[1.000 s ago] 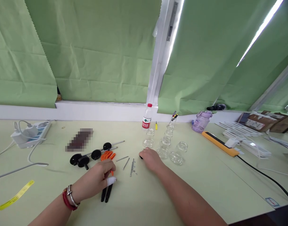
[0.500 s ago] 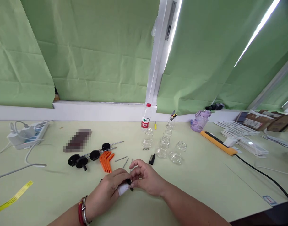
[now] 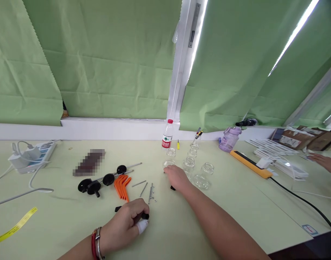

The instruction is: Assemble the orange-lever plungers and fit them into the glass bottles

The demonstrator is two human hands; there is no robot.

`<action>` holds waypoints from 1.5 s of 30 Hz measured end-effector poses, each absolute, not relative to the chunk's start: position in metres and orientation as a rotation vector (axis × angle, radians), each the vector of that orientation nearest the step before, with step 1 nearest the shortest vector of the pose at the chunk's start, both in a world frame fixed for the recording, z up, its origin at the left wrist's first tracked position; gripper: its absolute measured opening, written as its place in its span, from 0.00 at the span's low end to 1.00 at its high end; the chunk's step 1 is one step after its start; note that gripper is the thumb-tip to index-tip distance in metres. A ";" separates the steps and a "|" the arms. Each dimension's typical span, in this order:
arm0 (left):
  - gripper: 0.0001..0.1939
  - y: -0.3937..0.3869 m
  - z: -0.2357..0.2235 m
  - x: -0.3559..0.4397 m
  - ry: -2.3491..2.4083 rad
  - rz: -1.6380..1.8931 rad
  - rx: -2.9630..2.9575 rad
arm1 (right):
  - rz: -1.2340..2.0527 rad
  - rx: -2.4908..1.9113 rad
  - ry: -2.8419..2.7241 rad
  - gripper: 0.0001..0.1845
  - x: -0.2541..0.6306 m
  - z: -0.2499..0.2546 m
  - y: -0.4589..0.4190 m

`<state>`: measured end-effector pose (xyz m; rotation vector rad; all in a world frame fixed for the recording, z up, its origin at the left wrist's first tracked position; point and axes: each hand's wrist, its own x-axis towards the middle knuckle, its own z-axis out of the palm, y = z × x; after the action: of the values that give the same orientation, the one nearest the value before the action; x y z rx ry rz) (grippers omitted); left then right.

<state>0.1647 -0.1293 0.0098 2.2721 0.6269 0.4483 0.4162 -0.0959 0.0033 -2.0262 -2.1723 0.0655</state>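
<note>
My left hand point(image 3: 127, 218), its thumb wrapped in white, is closed round a black cylindrical part point(image 3: 145, 216) whose round end shows between the fingers. Another black piece point(image 3: 118, 208) pokes out beside the knuckles. Over at the glass jars, my right hand point(image 3: 178, 178) has its fingertips together on a small metal spring point(image 3: 164, 172), nearly all covered by them. Under that hand, the end of a black part point(image 3: 173, 187) shows. Between the hands lie thin metal rods point(image 3: 150, 194) and tiny nuts point(image 3: 155, 200). Orange crank handles point(image 3: 122, 186) sit beyond my left hand.
Glass jars point(image 3: 202, 181) stand right of centre, behind them a water bottle point(image 3: 167, 135) and a yellow screwdriver point(image 3: 178, 145). Black discs with rods point(image 3: 94, 187) lie left. A purple jug point(image 3: 230, 139) and orange power strip point(image 3: 250, 164) are right. Another person's hand point(image 3: 323, 161) reaches in far right.
My right hand has left my left hand and moved forward and right to the spring. My left hand keeps the black part, lowered slightly. Another person's hand has appeared far right.
</note>
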 end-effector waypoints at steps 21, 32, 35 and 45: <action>0.04 -0.129 0.003 0.162 0.599 0.341 2.215 | -0.235 -1.757 -2.683 0.10 0.374 -0.012 -0.122; 0.04 -0.127 0.000 0.161 0.611 0.335 2.235 | -0.106 -1.454 -2.659 0.14 0.384 -0.024 -0.177; 0.05 -0.127 -0.001 0.162 0.618 0.333 2.234 | -0.004 -1.418 -2.600 0.13 0.384 -0.027 -0.184; 0.05 -0.127 0.000 0.162 0.604 0.335 2.223 | 0.297 -1.329 -2.413 0.17 0.384 -0.039 -0.190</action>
<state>0.1625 -0.1273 0.0004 2.2232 0.6035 0.3353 0.3844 -0.1895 -0.0390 -1.3295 -2.4135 0.2968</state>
